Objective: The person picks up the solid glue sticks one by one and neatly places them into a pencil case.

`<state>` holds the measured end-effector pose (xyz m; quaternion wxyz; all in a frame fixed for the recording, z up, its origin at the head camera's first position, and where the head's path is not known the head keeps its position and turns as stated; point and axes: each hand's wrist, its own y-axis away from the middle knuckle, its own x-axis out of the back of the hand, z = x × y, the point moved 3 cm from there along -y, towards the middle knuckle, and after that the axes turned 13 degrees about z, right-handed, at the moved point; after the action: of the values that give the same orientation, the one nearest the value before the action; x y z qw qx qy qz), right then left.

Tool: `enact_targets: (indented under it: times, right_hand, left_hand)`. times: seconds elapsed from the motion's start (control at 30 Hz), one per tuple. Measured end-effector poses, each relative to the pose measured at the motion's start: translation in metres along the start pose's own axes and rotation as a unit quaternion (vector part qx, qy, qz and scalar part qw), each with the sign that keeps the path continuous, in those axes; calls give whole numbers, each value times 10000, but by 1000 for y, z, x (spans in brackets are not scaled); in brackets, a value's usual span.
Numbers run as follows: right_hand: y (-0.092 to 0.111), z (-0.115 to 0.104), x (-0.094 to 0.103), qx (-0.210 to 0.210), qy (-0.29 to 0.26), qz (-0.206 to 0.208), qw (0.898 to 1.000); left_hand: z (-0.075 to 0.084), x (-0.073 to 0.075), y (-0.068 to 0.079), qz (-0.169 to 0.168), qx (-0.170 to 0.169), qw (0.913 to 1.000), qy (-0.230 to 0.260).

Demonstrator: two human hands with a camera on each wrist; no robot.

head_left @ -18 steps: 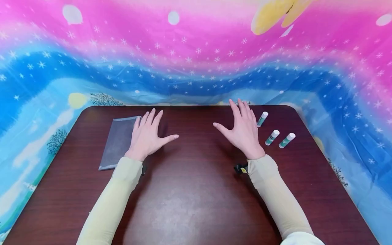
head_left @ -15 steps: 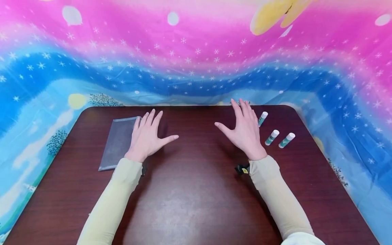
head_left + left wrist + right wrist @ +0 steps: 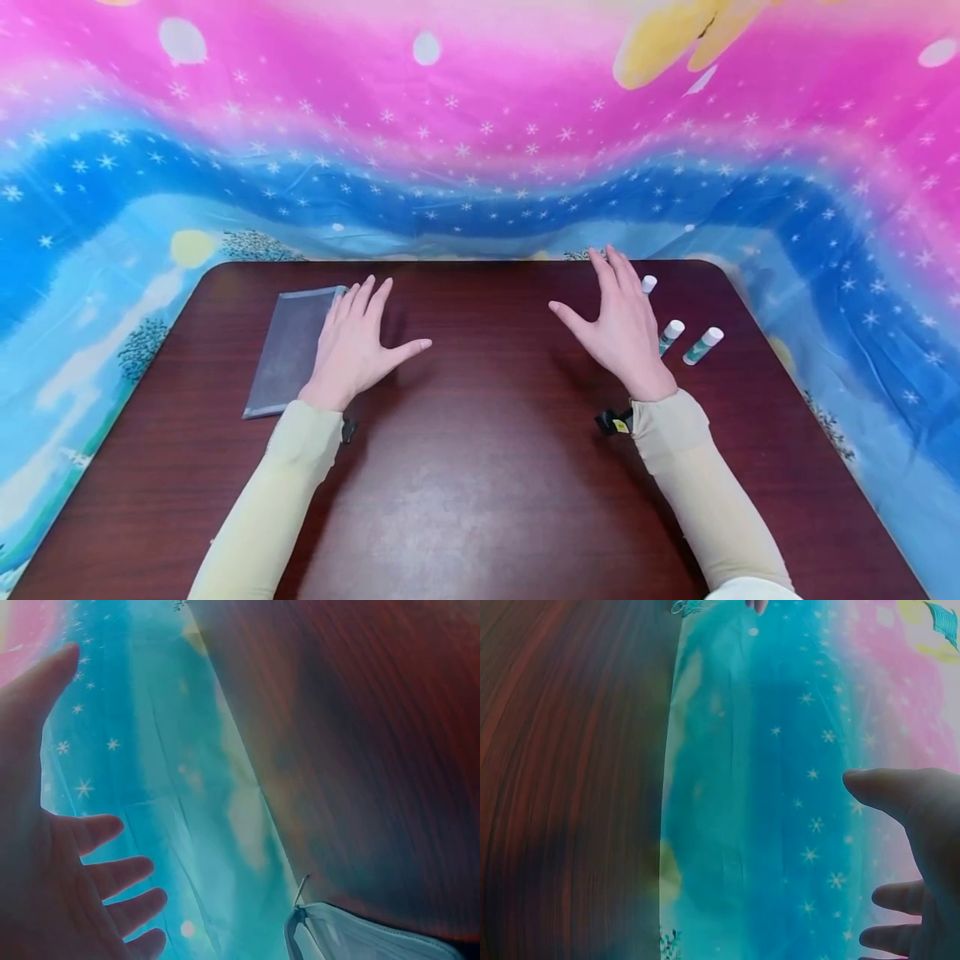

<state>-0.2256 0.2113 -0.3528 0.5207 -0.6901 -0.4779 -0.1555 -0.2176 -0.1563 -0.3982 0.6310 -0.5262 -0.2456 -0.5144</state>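
My left hand [image 3: 351, 346] is held above the table with fingers straight and thumb spread, holding nothing. It overlaps the right side of a flat grey zip pouch [image 3: 283, 354]. In the left wrist view, the pouch's corner and zipper edge [image 3: 367, 934] show at the bottom. With its thumb pointing inward, my right hand [image 3: 618, 329] hovers at the right, empty and fingers extended. Beside it stand three glue sticks with white caps and green labels: a far one [image 3: 649, 285] and a middle one [image 3: 672, 333], both partly hidden by the hand, and a right one [image 3: 703, 346].
The dark wood table [image 3: 465, 483] has rounded far corners. A pink and blue snowflake-patterned cloth [image 3: 465, 167] hangs round its back and sides. A black wrist strap [image 3: 615, 422] sits at the right cuff.
My right hand has shifted to the right, so it now covers more of the far and middle glue sticks. The left hand has drawn slightly back and left.
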Motion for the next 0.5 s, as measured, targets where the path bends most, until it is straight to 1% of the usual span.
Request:
enact_targets:
  times: [0.17,0.37,0.5]
  right_hand:
    - [2,8,6,-80,-69,-24,9999]
    - [8,16,14,-237,-220,-198,9993]
    - [10,23,18,-360,-178,-283,9988]
  left_hand:
    - [-5,4,7,126,79,9998,110]
    - [-13,5,15,124,278,9994,181]
    - [-16,7,18,172,393,9989,179]
